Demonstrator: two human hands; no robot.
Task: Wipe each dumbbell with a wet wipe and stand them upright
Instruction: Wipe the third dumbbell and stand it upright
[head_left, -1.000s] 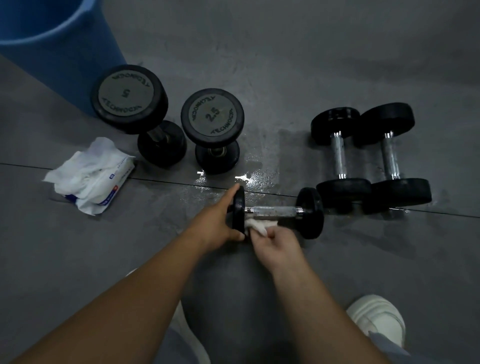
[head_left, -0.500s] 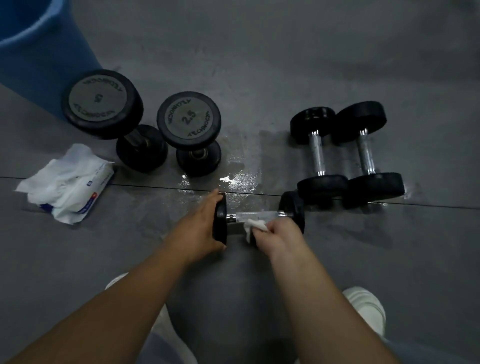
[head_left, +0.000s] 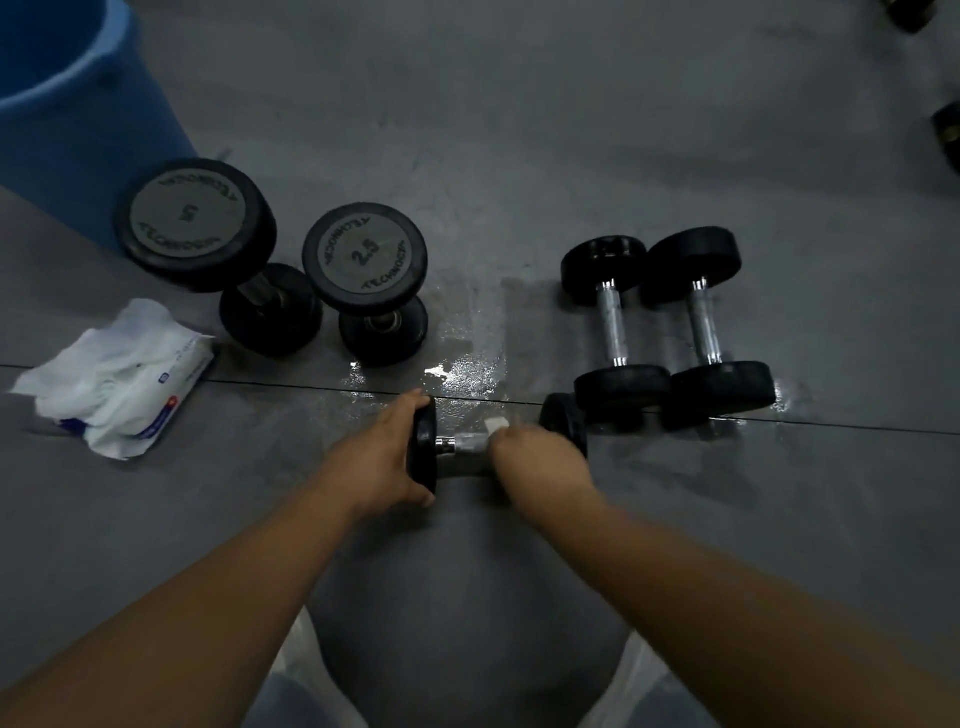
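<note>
A small black dumbbell (head_left: 425, 449) with a chrome handle lies on its side on the grey floor in front of me. My left hand (head_left: 382, 460) grips its left weight head. My right hand (head_left: 540, 457) presses a white wet wipe (head_left: 496, 427) around the handle near the right head. Two more small dumbbells (head_left: 615, 325) (head_left: 704, 325) lie side by side to the right. Two bigger dumbbells stand upright at the left, one marked 5 (head_left: 195, 223), one marked 2.5 (head_left: 366, 252).
An open pack of wet wipes (head_left: 117, 379) lies on the floor at the left. A blue bucket (head_left: 67, 104) stands at the far left corner. A wet patch (head_left: 457, 364) shines on the floor behind the held dumbbell. Dark objects (head_left: 945, 135) sit at the far right edge.
My right hand has slid the wipe along the handle from the left end toward the right head. My left hand keeps its hold on the left head.
</note>
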